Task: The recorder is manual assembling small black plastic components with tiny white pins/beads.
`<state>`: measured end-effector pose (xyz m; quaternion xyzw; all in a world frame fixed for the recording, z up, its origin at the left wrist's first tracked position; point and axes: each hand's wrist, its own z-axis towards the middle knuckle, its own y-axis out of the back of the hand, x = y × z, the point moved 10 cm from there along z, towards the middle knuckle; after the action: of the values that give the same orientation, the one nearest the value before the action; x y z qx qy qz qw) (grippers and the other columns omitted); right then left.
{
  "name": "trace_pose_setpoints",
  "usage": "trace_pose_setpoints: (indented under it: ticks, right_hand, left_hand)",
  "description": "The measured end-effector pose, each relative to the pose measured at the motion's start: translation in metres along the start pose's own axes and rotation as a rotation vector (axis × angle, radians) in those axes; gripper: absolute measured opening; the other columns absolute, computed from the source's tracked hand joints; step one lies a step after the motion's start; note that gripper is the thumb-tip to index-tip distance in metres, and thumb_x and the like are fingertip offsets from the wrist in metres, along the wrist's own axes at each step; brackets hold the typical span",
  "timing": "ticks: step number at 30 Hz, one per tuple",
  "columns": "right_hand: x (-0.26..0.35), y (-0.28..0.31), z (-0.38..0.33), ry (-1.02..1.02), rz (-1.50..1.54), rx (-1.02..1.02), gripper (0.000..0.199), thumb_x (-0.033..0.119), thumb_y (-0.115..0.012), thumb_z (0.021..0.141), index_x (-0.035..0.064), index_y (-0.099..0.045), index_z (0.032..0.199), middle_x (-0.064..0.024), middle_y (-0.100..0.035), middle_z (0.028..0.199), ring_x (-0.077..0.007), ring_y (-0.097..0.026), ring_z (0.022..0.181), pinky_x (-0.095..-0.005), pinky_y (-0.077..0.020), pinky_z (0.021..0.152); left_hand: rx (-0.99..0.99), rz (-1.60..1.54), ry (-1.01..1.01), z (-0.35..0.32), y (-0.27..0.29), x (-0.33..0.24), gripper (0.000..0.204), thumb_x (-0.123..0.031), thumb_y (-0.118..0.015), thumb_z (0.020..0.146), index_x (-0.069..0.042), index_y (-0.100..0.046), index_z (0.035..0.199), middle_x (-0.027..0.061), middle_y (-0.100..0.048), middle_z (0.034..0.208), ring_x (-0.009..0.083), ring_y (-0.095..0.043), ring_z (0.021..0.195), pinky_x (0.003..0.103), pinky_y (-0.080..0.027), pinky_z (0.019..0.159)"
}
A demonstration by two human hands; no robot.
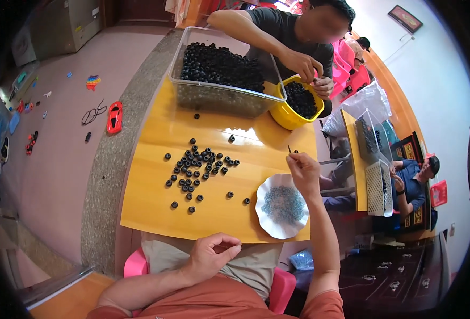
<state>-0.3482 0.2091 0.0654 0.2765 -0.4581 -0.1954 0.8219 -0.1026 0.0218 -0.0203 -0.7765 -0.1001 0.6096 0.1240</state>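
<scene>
My right hand [302, 169] is raised over the right side of the yellow table, its fingers pinched on a thin dark stick-like tool [290, 149] pointing away from me. Just below that hand, a white scalloped bowl [264, 224] holds small clear-bluish pieces [284, 204]. My left hand [213, 256] hovers by the near table edge above my lap, thumb and fingers curled together; anything between the fingertips is too small to make out. Many black ring-like beads with holes [195, 164] lie scattered across the middle of the table.
At the far side stands a clear plastic bin [213, 95] of black beads, with a yellow tub [288, 121] beside it. A person opposite works with both hands over the tub. Another person sits at a table [356, 159] on the right. A red toy car [115, 118] lies on the floor.
</scene>
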Motion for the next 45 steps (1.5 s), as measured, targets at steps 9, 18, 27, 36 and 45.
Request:
trace_pose_setpoints:
  ticks: [9, 18, 27, 36, 45]
  right_hand:
    - [0.037, -0.012, -0.020, 0.029, 0.049, 0.011, 0.007, 0.004, -0.070, 0.082, -0.0016, -0.067, 0.085, -0.0085, -0.064, 0.070, -0.0112, -0.058, 0.061, -0.0252, -0.0469, 0.057]
    - [0.053, -0.008, -0.041, 0.040, 0.054, 0.011, 0.008, 0.005, -0.071, 0.082, -0.0014, -0.068, 0.086, -0.0106, -0.064, 0.072, -0.0141, -0.060, 0.061, -0.0260, -0.0475, 0.058]
    - [0.065, -0.004, -0.059, 0.044, 0.034, 0.026, 0.009, 0.005, -0.071, 0.082, -0.0006, -0.068, 0.088, -0.0100, -0.065, 0.073, -0.0135, -0.060, 0.062, -0.0257, -0.0480, 0.059]
    - [0.085, -0.027, -0.077, 0.061, 0.073, 0.124, 0.011, 0.004, -0.070, 0.083, -0.0013, -0.068, 0.093, -0.0081, -0.067, 0.076, -0.0108, -0.061, 0.066, -0.0242, -0.0490, 0.063]
    - [0.121, -0.033, -0.091, 0.087, -0.009, 0.200, 0.013, 0.007, -0.069, 0.083, 0.0004, -0.069, 0.095, -0.0114, -0.068, 0.079, -0.0179, -0.064, 0.067, -0.0282, -0.0505, 0.063]
  left_hand:
    - [0.029, 0.086, -0.023, -0.001, -0.007, 0.005, 0.016, -0.013, -0.069, 0.086, 0.001, -0.069, 0.096, 0.0037, -0.070, 0.084, 0.0068, -0.064, 0.076, 0.022, -0.051, 0.069]
    - [0.048, 0.139, -0.036, -0.006, -0.012, 0.011, 0.017, -0.013, -0.069, 0.086, 0.000, -0.070, 0.096, 0.0029, -0.070, 0.083, 0.0065, -0.063, 0.075, 0.023, -0.051, 0.069]
    - [0.057, 0.243, -0.128, -0.011, -0.020, 0.007, 0.019, -0.017, -0.069, 0.085, -0.002, -0.070, 0.097, 0.0061, -0.072, 0.085, 0.0103, -0.066, 0.078, 0.026, -0.052, 0.073]
    - [0.063, 0.267, -0.179, -0.019, -0.025, -0.002, 0.021, -0.017, -0.069, 0.085, 0.000, -0.070, 0.097, 0.0083, -0.072, 0.085, 0.0110, -0.067, 0.078, 0.026, -0.052, 0.073]
    - [0.107, 0.240, -0.208, -0.028, -0.032, -0.011, 0.021, -0.017, -0.068, 0.086, 0.001, -0.069, 0.097, 0.0087, -0.071, 0.086, 0.0109, -0.066, 0.079, 0.026, -0.052, 0.073]
